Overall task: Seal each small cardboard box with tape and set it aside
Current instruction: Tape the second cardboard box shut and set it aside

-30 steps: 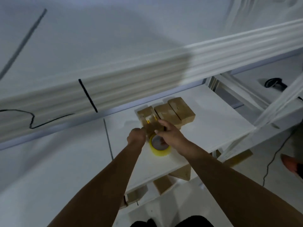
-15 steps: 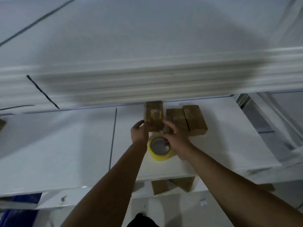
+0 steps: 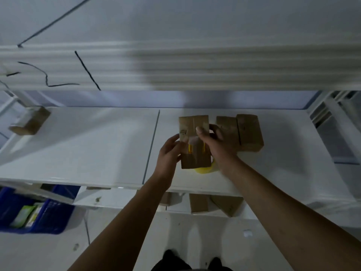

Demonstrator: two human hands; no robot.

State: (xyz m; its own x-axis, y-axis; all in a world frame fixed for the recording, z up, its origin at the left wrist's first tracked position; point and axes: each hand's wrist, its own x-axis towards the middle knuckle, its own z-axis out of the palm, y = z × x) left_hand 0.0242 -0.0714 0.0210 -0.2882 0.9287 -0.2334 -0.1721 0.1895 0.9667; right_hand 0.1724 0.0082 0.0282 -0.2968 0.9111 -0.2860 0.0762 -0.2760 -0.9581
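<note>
Left grip curled round left edge of small brown cardboard box; right grip clasping right side, thumb pressed on top. Box held over yellow tape roll, above white shelf, beside two like boxes. Risk: tape creasing or box tipping should thumb pressure slip.

From the held brown box, two brown cardboard boxes block three o'clock, a yellow tape roll six; bare white shelf lies at nine.
</note>
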